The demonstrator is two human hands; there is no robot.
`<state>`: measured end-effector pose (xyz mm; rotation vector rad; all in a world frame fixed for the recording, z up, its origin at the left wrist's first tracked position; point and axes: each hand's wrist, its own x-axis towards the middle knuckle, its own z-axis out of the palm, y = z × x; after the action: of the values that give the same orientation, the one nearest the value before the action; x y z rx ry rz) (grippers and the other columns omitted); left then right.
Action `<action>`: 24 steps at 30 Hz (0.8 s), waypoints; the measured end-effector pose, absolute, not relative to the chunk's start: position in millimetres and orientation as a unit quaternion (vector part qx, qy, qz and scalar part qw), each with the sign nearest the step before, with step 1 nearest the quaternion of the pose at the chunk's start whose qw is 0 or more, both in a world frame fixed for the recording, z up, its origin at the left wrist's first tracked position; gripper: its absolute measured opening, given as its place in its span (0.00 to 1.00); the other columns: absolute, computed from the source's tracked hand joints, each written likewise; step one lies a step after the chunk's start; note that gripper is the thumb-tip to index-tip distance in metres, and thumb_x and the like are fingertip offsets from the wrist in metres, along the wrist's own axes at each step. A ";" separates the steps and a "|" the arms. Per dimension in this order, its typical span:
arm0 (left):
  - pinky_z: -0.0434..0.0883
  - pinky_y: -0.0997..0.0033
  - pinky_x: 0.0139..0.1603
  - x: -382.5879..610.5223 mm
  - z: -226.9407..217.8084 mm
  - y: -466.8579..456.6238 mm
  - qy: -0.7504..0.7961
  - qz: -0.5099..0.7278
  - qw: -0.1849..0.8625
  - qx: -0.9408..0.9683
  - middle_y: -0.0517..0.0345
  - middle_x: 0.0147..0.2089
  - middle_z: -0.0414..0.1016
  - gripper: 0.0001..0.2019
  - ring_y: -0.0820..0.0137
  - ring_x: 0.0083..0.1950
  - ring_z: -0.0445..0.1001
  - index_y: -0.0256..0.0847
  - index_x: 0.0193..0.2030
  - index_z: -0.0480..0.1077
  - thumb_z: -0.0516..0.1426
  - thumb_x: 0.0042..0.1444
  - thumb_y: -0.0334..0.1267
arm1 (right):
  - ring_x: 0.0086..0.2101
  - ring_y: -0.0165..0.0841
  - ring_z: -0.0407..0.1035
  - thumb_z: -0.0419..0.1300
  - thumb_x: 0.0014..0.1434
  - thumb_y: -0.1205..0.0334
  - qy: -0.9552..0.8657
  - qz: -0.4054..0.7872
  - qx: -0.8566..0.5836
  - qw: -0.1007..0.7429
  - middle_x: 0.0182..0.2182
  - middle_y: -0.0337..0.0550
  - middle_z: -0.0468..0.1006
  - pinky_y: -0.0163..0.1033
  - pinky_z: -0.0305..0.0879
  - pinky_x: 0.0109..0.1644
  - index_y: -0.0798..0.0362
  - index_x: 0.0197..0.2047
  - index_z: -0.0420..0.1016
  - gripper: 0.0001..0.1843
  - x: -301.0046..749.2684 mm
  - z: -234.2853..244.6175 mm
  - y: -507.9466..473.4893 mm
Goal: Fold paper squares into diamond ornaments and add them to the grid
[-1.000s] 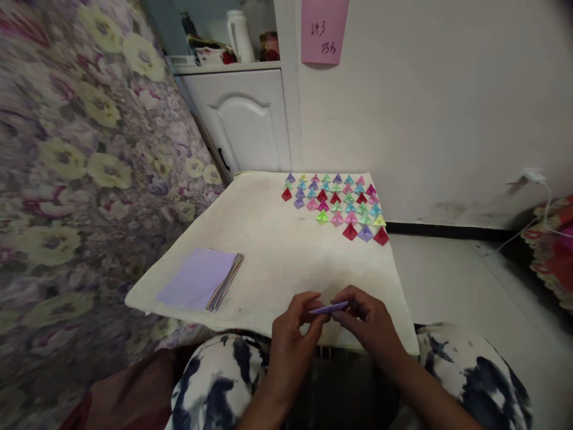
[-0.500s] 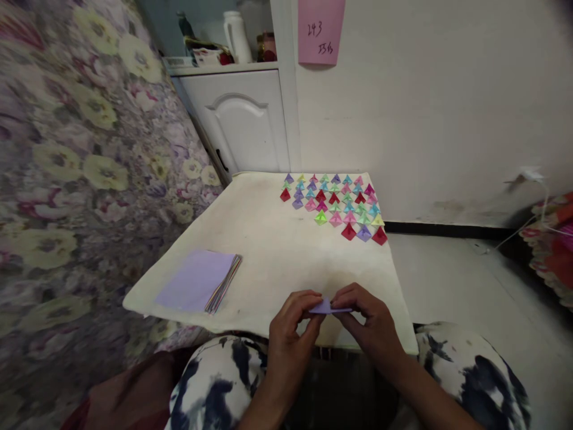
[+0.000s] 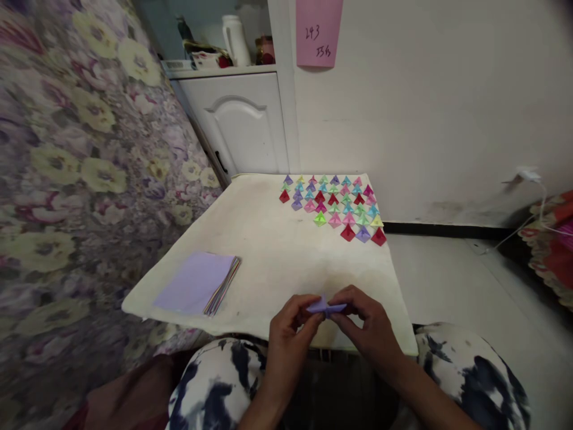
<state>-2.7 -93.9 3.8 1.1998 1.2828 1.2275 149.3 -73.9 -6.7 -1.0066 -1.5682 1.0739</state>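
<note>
A small folded lilac paper piece (image 3: pixel 326 307) is pinched between my two hands just above the near edge of the cream table (image 3: pixel 277 251). My left hand (image 3: pixel 290 334) grips its left end with closed fingers. Gripping the right end is my right hand (image 3: pixel 364 325), its fingers also closed. A stack of coloured paper sheets (image 3: pixel 197 282), lilac on top, lies at the table's near left. Several small folded paper shapes (image 3: pixel 333 203) in red, pink, green, blue and purple sit in rows at the far right of the table.
A floral covering (image 3: pixel 76 179) rises along the left. A white cabinet (image 3: pixel 237 119) with a jug and clutter on top stands behind the table. A pink note (image 3: pixel 319 31) hangs on the wall. My patterned knees (image 3: pixel 215 382) are under the table edge.
The lilac piece has been turned and folded between my fingers; it looked flat and thin a second ago and now shows a raised point. Both hands stayed in place.
</note>
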 end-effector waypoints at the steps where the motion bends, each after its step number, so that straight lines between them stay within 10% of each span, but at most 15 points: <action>1: 0.66 0.76 0.39 -2.8 2.9 -93.3 0.524 0.507 0.493 0.474 0.60 0.35 0.72 0.09 0.71 0.37 0.69 0.43 0.40 0.72 0.60 0.50 0.35 | 0.31 0.31 0.69 0.59 0.53 0.68 -0.640 0.440 -0.415 0.473 0.32 0.39 0.72 0.35 0.66 0.36 0.50 0.37 0.73 0.07 149.1 -7.1 -74.1; 24: 0.64 0.79 0.29 -3.0 -12.2 -87.9 0.447 0.519 0.670 0.287 0.58 0.28 0.72 0.08 0.79 0.26 0.67 0.35 0.37 0.74 0.59 0.52 0.35 | 0.29 0.31 0.69 0.53 0.58 0.66 -0.630 0.491 -0.416 0.435 0.29 0.40 0.73 0.36 0.67 0.34 0.53 0.42 0.68 0.08 151.2 -9.2 -75.8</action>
<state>-3.0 -87.9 -12.2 0.6460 1.0065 1.1699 151.2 -75.8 -9.2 -1.0357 -1.5674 1.2231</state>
